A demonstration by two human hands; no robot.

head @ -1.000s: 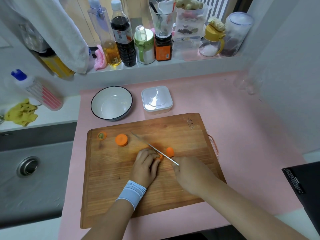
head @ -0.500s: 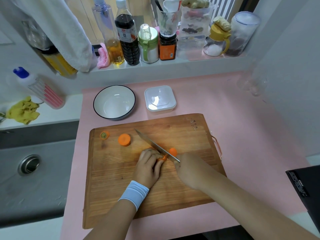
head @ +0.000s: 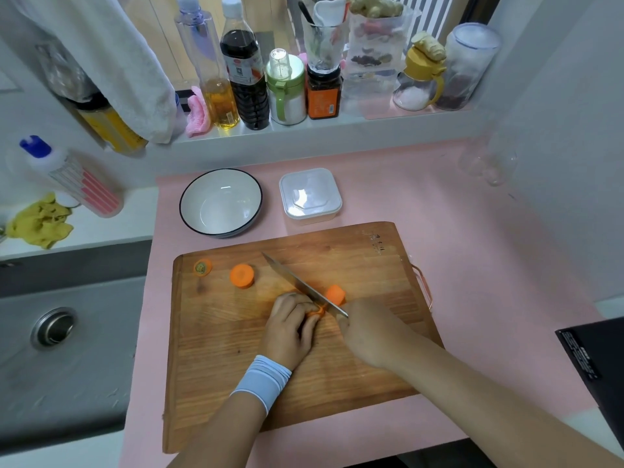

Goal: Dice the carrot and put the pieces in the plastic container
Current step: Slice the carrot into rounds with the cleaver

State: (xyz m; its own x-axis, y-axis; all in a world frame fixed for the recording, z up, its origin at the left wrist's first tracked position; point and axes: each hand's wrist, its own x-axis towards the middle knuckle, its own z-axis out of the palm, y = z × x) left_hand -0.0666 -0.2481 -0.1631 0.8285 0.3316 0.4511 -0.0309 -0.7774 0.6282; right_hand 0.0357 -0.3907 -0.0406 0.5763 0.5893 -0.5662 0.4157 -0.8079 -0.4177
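Observation:
On the wooden cutting board [head: 371,265] my left hand [head: 292,324] holds a small carrot piece [head: 318,311] down with curled fingers; most of that piece is hidden. My right hand [head: 366,329] grips the handle of a knife [head: 300,282], whose blade lies against the held piece and points up-left. A cut carrot chunk [head: 335,294] sits just right of the blade. Another thick round [head: 242,275] and the carrot's stem end [head: 202,267] lie at the board's upper left. The lidded plastic container [head: 310,196] stands behind the board.
A white bowl [head: 221,202] sits left of the container on the pink mat [head: 472,265]. The sink [head: 57,332] lies to the left. Bottles and jars [head: 244,65] line the windowsill. A black box [head: 597,363] is at the right edge.
The knife and both hands stay at the same carrot piece; the blade has shifted only slightly. The view has drifted a little.

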